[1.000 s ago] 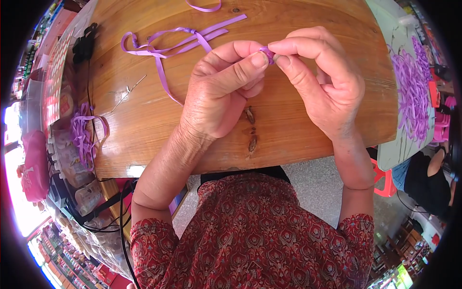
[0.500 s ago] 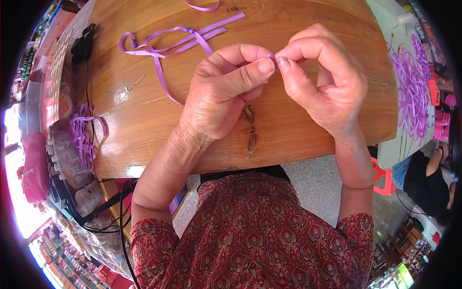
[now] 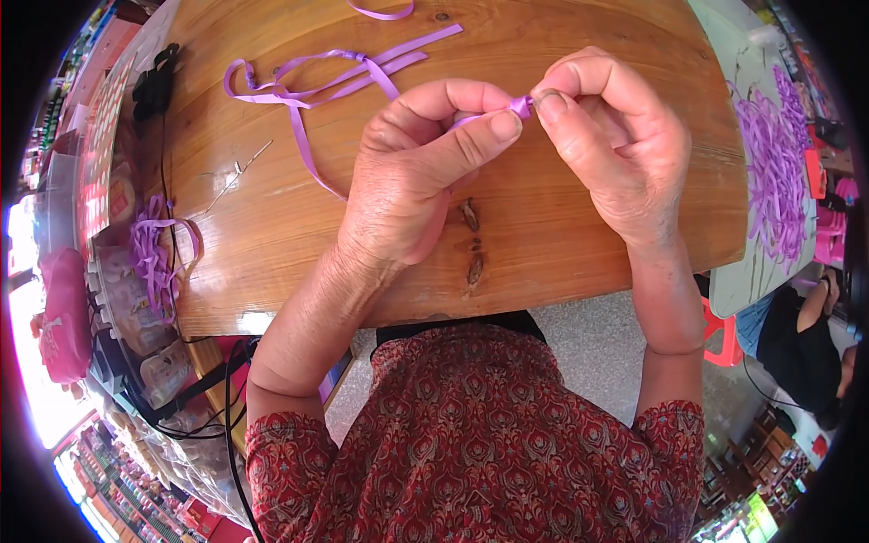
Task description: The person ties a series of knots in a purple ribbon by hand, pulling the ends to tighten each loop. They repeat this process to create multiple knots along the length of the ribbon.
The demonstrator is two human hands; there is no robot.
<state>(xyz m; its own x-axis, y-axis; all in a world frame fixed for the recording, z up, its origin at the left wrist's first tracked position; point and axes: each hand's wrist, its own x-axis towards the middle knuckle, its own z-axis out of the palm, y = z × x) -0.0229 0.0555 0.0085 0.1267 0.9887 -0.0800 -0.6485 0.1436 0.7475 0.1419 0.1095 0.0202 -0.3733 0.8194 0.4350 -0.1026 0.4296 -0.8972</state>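
Observation:
Over the wooden table, my left hand (image 3: 412, 172) pinches a purple ribbon (image 3: 520, 107) between thumb and forefinger. A small knot or fold in it pokes out past the thumb tip. My right hand (image 3: 625, 149) meets it from the other side, thumb and forefinger closed on a tiny dark tip at the end of that knot; what exactly this tip is, I cannot make out. Beyond my left hand lies a looped length of purple ribbon (image 3: 299, 136) with small knots along it, one strand running down behind my wrist.
Purple ribbons hang in a dense bunch over a pale table (image 3: 731, 285) at the right. Another tangle of ribbon (image 3: 154, 249) sits at the wooden table's left edge, near plastic bags and a black cable (image 3: 166, 163). A thin twig-like piece (image 3: 238, 172) lies on the wood. Another person (image 3: 797, 335) is at far right.
My right fingertips have drawn slightly right, away from my left thumb. More of the purple knot now shows between the hands. The ribbon on the table has stayed put.

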